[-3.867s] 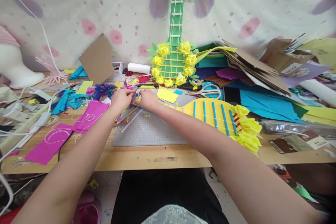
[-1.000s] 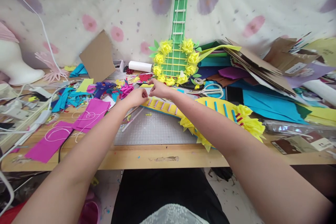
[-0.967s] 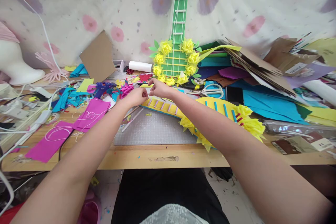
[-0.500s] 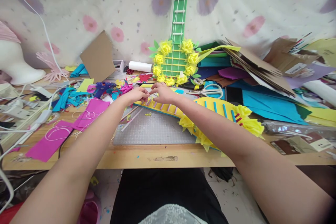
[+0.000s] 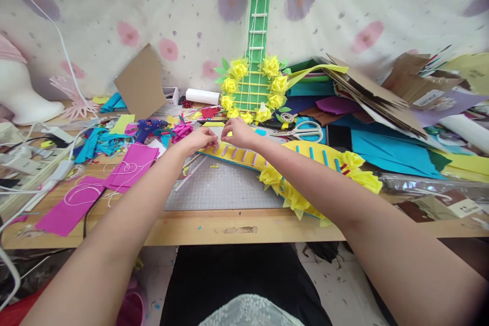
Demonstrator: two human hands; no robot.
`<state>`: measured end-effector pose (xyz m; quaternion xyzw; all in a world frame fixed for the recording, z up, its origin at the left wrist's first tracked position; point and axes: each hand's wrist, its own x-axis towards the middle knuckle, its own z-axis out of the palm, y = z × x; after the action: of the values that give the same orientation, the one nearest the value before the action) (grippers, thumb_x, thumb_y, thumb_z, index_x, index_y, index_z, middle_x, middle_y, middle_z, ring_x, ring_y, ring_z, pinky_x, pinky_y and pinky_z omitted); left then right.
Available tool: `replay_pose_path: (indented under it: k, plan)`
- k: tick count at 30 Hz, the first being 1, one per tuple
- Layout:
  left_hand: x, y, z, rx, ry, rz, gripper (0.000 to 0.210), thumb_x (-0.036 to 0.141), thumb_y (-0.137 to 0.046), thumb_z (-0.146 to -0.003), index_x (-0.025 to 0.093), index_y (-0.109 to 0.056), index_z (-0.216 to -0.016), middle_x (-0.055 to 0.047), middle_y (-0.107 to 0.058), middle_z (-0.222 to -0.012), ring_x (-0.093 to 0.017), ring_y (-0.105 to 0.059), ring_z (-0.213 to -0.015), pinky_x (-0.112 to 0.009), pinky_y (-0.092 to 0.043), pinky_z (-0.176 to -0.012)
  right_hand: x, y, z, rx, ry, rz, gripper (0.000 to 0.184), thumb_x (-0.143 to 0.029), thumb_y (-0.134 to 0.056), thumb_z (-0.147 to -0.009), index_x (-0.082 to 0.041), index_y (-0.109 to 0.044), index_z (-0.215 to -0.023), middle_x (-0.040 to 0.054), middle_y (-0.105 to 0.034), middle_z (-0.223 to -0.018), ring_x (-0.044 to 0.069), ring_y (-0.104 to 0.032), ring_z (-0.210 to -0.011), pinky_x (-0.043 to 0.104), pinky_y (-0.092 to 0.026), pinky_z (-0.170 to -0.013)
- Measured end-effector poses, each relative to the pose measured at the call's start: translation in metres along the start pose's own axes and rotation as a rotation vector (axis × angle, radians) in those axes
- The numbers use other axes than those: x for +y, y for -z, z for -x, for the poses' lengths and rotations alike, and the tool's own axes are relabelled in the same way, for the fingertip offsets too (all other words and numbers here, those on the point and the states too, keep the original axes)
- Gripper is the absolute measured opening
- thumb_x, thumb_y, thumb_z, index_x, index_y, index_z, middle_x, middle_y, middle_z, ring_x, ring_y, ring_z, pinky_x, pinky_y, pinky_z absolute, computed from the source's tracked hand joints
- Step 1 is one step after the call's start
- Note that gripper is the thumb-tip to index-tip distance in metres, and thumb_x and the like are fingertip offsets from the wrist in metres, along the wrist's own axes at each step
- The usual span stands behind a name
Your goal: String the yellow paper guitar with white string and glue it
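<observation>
Above the narrow end of a yellow paper ukulele [image 5: 318, 154], my left hand [image 5: 203, 139] and my right hand [image 5: 239, 134] hover close together, a small gap between them. Both have thumb and fingers pinched; whatever thin thing is between them is too small to make out. The yellow ukulele lies slanted across a grey cutting mat [image 5: 225, 191], with lilac strips along its neck, blue strips on its body and yellow paper flowers around the edge. My right forearm hides part of it. Behind my hands, a green paper ukulele [image 5: 259, 56] with white strings and yellow flowers stands upright.
Scissors [image 5: 305, 132] and a black phone [image 5: 339, 137] lie right of my hands. A blue glue gun [image 5: 147, 130], magenta sheets [image 5: 132, 165] with loose white string and paper scraps are on the left. Cardboard [image 5: 367, 89] and blue sheets [image 5: 393, 150] pile up at right.
My right hand has drawn slightly right, away from my left hand, widening the gap between them. The whole view has shifted a little.
</observation>
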<state>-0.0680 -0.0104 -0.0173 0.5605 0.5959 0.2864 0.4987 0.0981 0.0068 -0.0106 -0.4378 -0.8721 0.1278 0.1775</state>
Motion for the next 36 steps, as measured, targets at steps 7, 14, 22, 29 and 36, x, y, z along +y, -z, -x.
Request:
replay_pose_path:
  k: [7, 14, 22, 29, 36]
  plan:
    - [-0.003, -0.002, 0.004, -0.021, 0.072, 0.161, 0.018, 0.008, -0.068, -0.068, 0.013, -0.051, -0.061, 0.000, -0.058, -0.054, -0.007, -0.052, -0.049, -0.024, -0.043, -0.058, -0.002, 0.000, 0.005, -0.159, 0.020, 0.012, 0.013, -0.024, -0.062, -0.075, -0.019, -0.073, -0.081, 0.0078, -0.059, -0.105, 0.021, -0.048, -0.106, 0.033, -0.035, -0.095]
    - [-0.006, -0.001, 0.005, -0.036, 0.182, 0.439, 0.020, -0.006, -0.056, -0.071, 0.010, -0.056, -0.060, -0.003, -0.061, -0.060, -0.006, -0.056, -0.054, -0.019, -0.048, -0.061, -0.002, 0.002, -0.001, -0.227, -0.097, -0.093, 0.008, -0.019, -0.058, -0.072, -0.016, -0.065, -0.076, 0.0050, -0.065, -0.089, 0.017, -0.058, -0.086, 0.026, -0.043, -0.076]
    - [-0.005, 0.001, 0.006, -0.019, 0.211, 0.641, 0.019, -0.008, -0.050, -0.074, 0.008, -0.055, -0.067, -0.005, -0.060, -0.061, -0.006, -0.057, -0.052, -0.013, -0.047, -0.052, -0.003, -0.007, -0.007, -0.167, -0.362, -0.807, 0.027, -0.005, -0.057, -0.070, -0.019, -0.043, -0.087, 0.0010, -0.063, -0.077, 0.011, -0.059, -0.066, 0.022, -0.047, -0.060]
    - [-0.001, 0.000, 0.011, 0.016, 0.193, 0.792, 0.023, -0.007, -0.051, -0.075, 0.013, -0.044, -0.067, -0.006, -0.063, -0.069, -0.006, -0.059, -0.058, -0.012, -0.048, -0.053, -0.001, -0.004, -0.008, -0.234, -0.362, -1.069, 0.025, -0.002, -0.059, -0.073, -0.017, -0.044, -0.086, -0.0003, -0.063, -0.067, 0.009, -0.062, -0.064, 0.023, -0.050, -0.065]
    - [0.004, -0.004, 0.012, 0.059, 0.202, 0.854, 0.018, -0.005, -0.047, -0.079, 0.011, -0.048, -0.071, -0.004, -0.061, -0.067, -0.003, -0.056, -0.053, -0.009, -0.047, -0.053, 0.000, -0.002, -0.005, -0.283, -0.332, -1.194, 0.026, 0.000, -0.059, -0.073, -0.016, -0.045, -0.088, 0.0014, -0.065, -0.071, 0.010, -0.064, -0.069, 0.025, -0.052, -0.071]
